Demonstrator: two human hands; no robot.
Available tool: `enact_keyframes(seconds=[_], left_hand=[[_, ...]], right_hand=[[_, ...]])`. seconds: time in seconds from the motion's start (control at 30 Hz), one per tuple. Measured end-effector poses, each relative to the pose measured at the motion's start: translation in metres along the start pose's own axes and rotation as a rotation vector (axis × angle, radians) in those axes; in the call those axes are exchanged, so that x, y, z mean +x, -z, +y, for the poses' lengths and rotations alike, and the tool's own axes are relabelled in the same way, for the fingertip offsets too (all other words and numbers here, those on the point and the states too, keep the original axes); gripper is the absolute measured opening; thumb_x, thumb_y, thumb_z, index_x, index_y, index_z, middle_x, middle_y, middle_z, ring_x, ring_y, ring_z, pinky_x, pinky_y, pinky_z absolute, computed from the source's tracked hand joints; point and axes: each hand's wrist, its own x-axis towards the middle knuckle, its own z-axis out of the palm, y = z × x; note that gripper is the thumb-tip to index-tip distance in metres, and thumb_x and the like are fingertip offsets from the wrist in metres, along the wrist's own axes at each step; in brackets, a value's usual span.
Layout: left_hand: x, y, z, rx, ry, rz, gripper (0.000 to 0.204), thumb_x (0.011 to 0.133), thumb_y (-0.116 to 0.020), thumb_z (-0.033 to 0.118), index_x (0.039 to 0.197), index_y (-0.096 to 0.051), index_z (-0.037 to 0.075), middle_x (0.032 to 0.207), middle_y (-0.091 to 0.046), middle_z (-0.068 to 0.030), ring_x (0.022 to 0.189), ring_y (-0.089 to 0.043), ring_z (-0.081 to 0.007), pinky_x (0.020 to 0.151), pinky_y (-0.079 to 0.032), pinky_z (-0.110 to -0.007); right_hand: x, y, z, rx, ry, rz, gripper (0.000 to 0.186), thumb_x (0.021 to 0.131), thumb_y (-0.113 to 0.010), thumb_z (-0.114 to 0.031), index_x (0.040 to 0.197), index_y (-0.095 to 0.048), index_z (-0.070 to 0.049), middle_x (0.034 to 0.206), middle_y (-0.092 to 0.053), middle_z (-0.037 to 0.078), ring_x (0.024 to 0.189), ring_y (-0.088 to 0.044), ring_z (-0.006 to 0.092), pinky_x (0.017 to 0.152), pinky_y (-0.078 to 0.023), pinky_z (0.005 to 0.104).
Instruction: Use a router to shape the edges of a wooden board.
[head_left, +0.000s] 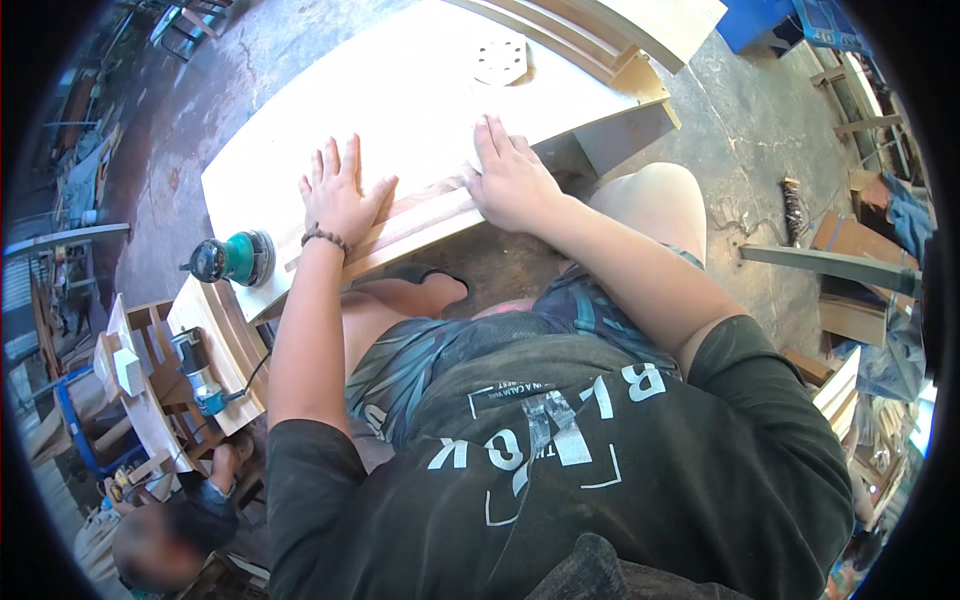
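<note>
At the far left we see a second person (pixel 160 545) low in the corner, beside a wooden frame (pixel 150 390) with a blue-green power tool (pixel 200 375) lying on it. A little to the right, a teal router (pixel 232 258) stands on the left end of the pale board (pixel 400 100) that serves as our worktop.

Next comes our left hand (pixel 338 195), with a beaded bracelet (pixel 325 237) on the wrist. It lies flat, palm down, on the board, and its fingers (pixel 333 158) are spread apart. The heel of this hand is touching a narrow wooden strip (pixel 420 222), which lies along the near edge of the board.

Further right, our right hand (pixel 515 185) presses on the same strip at its right end. Its fingers (pixel 495 140) lie close together and flat, not pinching anything. So the strip is held down between both hands.

Behind the right hand, a round sanding disc (pixel 500 58) with holes lies on the board. At the far right, wooden offcuts (pixel 850 250) lie on the concrete floor (pixel 750 120).
</note>
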Motion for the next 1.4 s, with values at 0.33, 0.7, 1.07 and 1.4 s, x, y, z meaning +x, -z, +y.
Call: enact_keyframes(seconds=[0.33, 0.7, 1.07, 1.4], left_hand=[[0.006, 0.006, 0.007, 0.028, 0.000, 0.009, 0.100, 0.095, -0.060, 0.077, 0.174, -0.034, 0.021, 0.181, -0.025, -0.0233, 0.167, -0.021, -0.0446, 0.132, -0.016, -0.065], [0.004, 0.012, 0.011, 0.038, 0.010, 0.003, 0.097, 0.097, -0.057, 0.077, 0.174, -0.034, 0.023, 0.181, -0.025, -0.0212, 0.167, -0.022, -0.0426, 0.133, -0.017, -0.065], [0.003, 0.013, 0.011, 0.033, 0.012, 0.010, 0.097, 0.097, -0.056, 0.078, 0.174, -0.033, 0.024, 0.181, -0.026, -0.0204, 0.168, -0.022, -0.0416, 0.133, -0.017, -0.065], [0.002, 0.012, 0.011, 0.047, 0.011, 0.034, 0.096, 0.098, -0.055, 0.079, 0.174, -0.034, 0.024, 0.180, -0.027, -0.0203, 0.167, -0.024, -0.0414, 0.132, -0.019, -0.065]], right_hand=[[0.108, 0.045, -0.041, -0.017, -0.104, -0.034, 0.113, 0.101, -0.065, -0.063, 0.167, -0.018, 0.016, 0.176, -0.014, 0.039, 0.166, -0.018, 0.0502, 0.137, -0.019, 0.0504], [0.109, 0.042, -0.037, 0.154, -0.129, 0.047, 0.118, 0.100, -0.065, -0.067, 0.165, -0.017, 0.018, 0.175, -0.014, 0.040, 0.166, -0.015, 0.0506, 0.137, -0.020, 0.0506], [0.101, 0.036, -0.032, 0.040, -0.087, 0.036, 0.122, 0.098, -0.066, -0.070, 0.168, -0.014, 0.015, 0.177, -0.013, 0.038, 0.167, -0.015, 0.0465, 0.137, -0.020, 0.0469], [0.096, 0.032, -0.031, -0.050, -0.126, -0.052, 0.125, 0.097, -0.068, -0.070, 0.169, -0.012, 0.015, 0.177, -0.014, 0.037, 0.168, -0.014, 0.0452, 0.137, -0.020, 0.0469]])
